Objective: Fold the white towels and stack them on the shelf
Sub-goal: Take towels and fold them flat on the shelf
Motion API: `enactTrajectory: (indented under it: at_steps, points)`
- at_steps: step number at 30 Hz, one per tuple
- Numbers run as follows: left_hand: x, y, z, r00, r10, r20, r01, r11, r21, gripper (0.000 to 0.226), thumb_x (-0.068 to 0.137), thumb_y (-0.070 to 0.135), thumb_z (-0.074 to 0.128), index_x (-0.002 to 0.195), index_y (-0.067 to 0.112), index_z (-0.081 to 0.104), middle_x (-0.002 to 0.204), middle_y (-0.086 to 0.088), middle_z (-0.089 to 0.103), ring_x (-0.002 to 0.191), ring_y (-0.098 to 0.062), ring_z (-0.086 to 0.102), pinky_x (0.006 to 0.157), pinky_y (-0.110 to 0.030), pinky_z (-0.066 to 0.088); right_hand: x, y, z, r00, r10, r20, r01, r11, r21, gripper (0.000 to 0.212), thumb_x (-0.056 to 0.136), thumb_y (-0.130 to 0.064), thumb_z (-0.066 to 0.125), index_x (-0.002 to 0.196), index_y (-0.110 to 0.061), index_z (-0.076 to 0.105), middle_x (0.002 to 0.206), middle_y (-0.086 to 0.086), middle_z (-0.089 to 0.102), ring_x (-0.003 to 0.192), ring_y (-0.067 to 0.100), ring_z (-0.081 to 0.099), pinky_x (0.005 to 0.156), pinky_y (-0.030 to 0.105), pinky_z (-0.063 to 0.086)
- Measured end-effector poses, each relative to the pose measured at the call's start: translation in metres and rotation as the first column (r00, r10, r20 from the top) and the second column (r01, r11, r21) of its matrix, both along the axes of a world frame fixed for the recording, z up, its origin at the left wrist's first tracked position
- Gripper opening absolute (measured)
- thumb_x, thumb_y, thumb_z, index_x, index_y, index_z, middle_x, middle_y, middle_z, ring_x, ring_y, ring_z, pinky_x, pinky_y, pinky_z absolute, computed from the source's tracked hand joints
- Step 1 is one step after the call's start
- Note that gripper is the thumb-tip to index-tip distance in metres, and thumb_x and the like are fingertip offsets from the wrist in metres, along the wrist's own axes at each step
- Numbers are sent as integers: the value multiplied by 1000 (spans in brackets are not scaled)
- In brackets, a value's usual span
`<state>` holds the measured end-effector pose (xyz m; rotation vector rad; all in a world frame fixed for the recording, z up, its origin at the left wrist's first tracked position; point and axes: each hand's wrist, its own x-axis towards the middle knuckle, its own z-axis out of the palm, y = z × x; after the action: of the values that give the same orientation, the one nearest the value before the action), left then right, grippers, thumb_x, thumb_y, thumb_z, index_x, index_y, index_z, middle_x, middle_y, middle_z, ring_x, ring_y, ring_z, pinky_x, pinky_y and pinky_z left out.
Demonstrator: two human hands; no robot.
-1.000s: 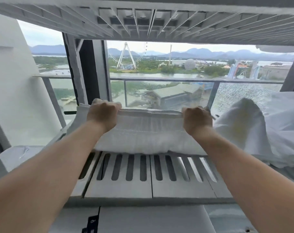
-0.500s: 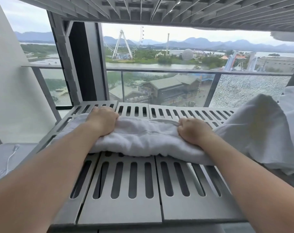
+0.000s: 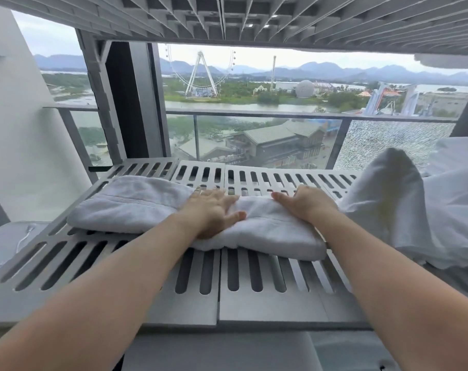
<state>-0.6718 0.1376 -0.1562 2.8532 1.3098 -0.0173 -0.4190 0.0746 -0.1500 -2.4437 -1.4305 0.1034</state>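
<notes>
A folded white towel [image 3: 136,207] lies flat across the grey slotted shelf [image 3: 227,287], running from the left side to the middle right. My left hand [image 3: 214,212] presses down on its middle with fingers spread flat. My right hand [image 3: 305,202] rests flat on the towel's right part, fingers pointing left. Neither hand grips the cloth. A heap of unfolded white towels [image 3: 404,207] is bunched on the shelf at the right, touching the folded towel's far end.
Another slotted shelf [image 3: 254,20] hangs close overhead. Behind the shelf is a glass balcony railing [image 3: 267,113] with an open view beyond. A white wall [image 3: 16,135] stands at the left, with a grey surface and white cable [image 3: 24,236] below it.
Both hands let go of the towel's edge, opened flat and slid toward the middle. The towel now lies flatter and wider on the shelf. The camera tipped down a little.
</notes>
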Motion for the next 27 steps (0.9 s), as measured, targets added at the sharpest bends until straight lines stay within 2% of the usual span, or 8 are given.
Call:
enactTrajectory:
  at_steps: [3,9,13,16,21,22,24,27]
  points:
    - [3,-3,1,997,61,-48,-61,998,-9,83,89,82,12,159,38,7,169,-2,6,155,-22,4,124,-54,2,1,-1,2,994,-30,-109,29,999,-14,100,76,-89,39,122,-4,64,123,14,66,110,31,62,85,36,46]
    - [8,-12,0,985,165,-42,-165,986,-7,78,94,75,17,160,34,9,168,-1,11,155,-22,6,124,-55,2,3,-13,9,935,54,-351,-50,999,22,75,69,-83,61,100,-16,74,87,1,68,88,22,61,73,30,44]
    - [7,-17,6,987,158,21,-159,980,120,74,97,70,24,159,29,20,165,-3,25,150,-24,24,121,-55,20,7,-21,11,825,170,-538,1,953,302,45,70,-56,83,77,-12,73,83,5,71,79,22,66,67,33,48]
    - [-2,-25,6,975,59,212,-81,992,94,71,93,74,27,151,33,35,160,2,34,145,-19,34,113,-50,35,5,-25,11,738,86,-669,137,952,273,46,71,-45,86,89,-6,72,85,8,72,65,20,64,54,24,45]
    - [-8,-45,-10,996,77,34,-79,995,59,92,76,90,3,156,47,14,168,3,11,154,-18,8,123,-55,4,-2,-31,13,333,109,-937,205,961,184,45,75,-45,84,100,-11,70,80,7,74,65,20,72,61,30,60]
    - [-5,-46,-11,993,115,23,-117,991,67,91,77,90,3,157,47,10,169,3,7,155,-18,5,123,-57,0,-3,-34,12,313,121,-942,182,966,184,42,74,-46,84,96,-12,70,78,7,73,62,18,71,57,28,60]
    - [3,-49,-9,983,182,12,-182,982,49,87,79,90,5,156,49,7,169,5,2,155,-20,0,120,-62,-4,-4,-41,8,407,158,-900,120,967,224,39,73,-44,86,87,-11,72,76,7,73,52,13,67,44,19,50]
    - [10,-51,-4,973,229,-9,-230,973,-5,82,83,87,9,156,49,6,169,6,-1,155,-23,-5,119,-64,-5,-6,-50,5,527,240,-815,11,957,288,35,76,-33,85,97,-6,75,92,9,77,72,15,73,59,21,55]
